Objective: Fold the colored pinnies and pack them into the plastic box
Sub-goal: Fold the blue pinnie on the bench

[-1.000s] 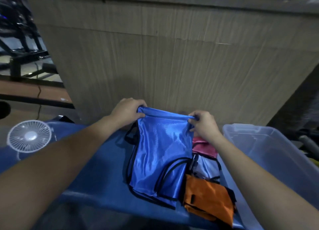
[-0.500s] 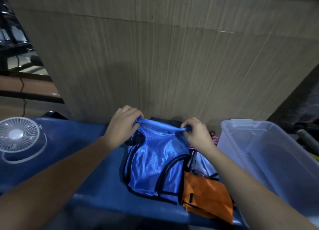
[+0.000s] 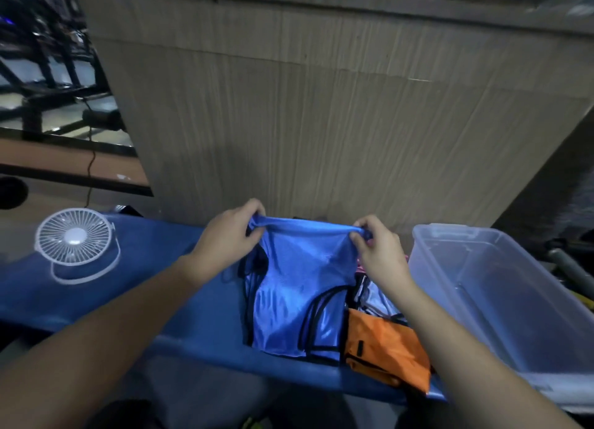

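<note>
A shiny blue pinny (image 3: 295, 287) with black trim hangs from its far edge over the blue bench (image 3: 154, 293). My left hand (image 3: 229, 239) pinches its left top corner, and my right hand (image 3: 377, 251) pinches the right top corner, pulling the edge taut. Its lower part lies on the bench. An orange pinny (image 3: 385, 351) lies folded just right of it, with a pale one (image 3: 376, 300) and a bit of pink cloth behind my right wrist. The clear plastic box (image 3: 501, 287) stands at the right with nothing in it.
A small white fan (image 3: 75, 242) sits on the bench's left end. A tall wood-grain wall (image 3: 321, 107) rises directly behind the bench. Dark metal frames (image 3: 48, 74) stand at the far left, and a grey pipe (image 3: 569, 264) lies beyond the box.
Both hands have kept their hold on the blue pinny's top edge; they dipped, then lifted it and drew apart, so the edge is stretched wider and straighter.
</note>
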`<state>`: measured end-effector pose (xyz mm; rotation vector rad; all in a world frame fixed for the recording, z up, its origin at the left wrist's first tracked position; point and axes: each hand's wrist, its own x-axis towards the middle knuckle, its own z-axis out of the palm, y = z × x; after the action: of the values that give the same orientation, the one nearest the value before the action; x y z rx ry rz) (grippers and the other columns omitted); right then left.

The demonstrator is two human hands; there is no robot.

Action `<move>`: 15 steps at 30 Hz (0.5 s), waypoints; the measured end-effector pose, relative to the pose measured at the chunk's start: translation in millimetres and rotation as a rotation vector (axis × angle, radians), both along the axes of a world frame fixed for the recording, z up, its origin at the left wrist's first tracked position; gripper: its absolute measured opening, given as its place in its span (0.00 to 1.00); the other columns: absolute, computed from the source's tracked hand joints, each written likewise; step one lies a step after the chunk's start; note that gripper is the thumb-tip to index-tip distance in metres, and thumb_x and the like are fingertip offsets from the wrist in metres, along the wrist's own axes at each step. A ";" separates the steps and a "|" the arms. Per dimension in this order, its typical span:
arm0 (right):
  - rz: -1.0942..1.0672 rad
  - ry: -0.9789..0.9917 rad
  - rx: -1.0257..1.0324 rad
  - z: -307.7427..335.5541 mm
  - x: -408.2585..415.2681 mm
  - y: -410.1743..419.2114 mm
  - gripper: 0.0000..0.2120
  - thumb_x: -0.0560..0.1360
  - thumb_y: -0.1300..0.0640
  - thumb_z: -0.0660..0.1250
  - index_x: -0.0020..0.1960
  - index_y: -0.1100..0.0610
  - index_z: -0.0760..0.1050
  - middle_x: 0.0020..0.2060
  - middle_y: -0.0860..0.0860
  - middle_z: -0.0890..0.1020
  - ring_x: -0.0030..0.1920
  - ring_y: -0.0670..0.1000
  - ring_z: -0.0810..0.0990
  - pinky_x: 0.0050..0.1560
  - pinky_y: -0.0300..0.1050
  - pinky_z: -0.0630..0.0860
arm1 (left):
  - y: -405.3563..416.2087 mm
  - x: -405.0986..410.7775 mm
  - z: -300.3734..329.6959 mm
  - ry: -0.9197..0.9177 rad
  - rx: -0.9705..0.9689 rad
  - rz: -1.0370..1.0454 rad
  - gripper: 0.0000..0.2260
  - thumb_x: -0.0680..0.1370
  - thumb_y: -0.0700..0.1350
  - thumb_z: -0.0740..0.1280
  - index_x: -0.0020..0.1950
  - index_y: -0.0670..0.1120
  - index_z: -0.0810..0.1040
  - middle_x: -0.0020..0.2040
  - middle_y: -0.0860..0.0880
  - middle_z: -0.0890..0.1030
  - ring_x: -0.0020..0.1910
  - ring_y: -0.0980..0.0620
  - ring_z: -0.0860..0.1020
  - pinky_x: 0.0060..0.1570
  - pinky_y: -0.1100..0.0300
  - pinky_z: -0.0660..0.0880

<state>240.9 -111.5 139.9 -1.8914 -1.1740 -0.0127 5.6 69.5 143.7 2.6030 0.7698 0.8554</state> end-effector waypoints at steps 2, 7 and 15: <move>0.034 0.010 0.052 17.3 -6.1 -5.4 0.06 0.77 0.62 0.69 0.47 0.52 0.75 0.32 0.43 0.77 0.34 0.47 0.78 0.41 0.47 0.75 | -4.1 -13.7 23.7 0.045 -0.016 -0.056 0.08 0.79 0.47 0.69 0.51 0.54 0.70 0.38 0.52 0.80 0.34 0.55 0.77 0.38 0.49 0.76; 0.187 0.059 0.078 43.9 -33.2 -7.4 0.09 0.76 0.60 0.71 0.42 0.49 0.74 0.30 0.43 0.76 0.30 0.41 0.70 0.35 0.39 0.67 | -10.7 -71.1 74.3 0.123 -0.106 -0.095 0.10 0.77 0.48 0.72 0.51 0.60 0.73 0.44 0.54 0.83 0.44 0.52 0.81 0.48 0.46 0.78; 0.310 0.199 0.027 42.0 -97.0 54.4 0.08 0.77 0.59 0.70 0.42 0.48 0.74 0.25 0.41 0.75 0.22 0.43 0.73 0.31 0.40 0.64 | 12.5 -158.6 88.4 0.153 -0.187 0.052 0.10 0.76 0.51 0.72 0.53 0.64 0.76 0.49 0.61 0.81 0.50 0.59 0.79 0.54 0.50 0.77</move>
<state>143.9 -57.1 181.9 -1.6281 -1.3070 0.3212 -153.0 82.0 232.1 2.5120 0.9157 0.5728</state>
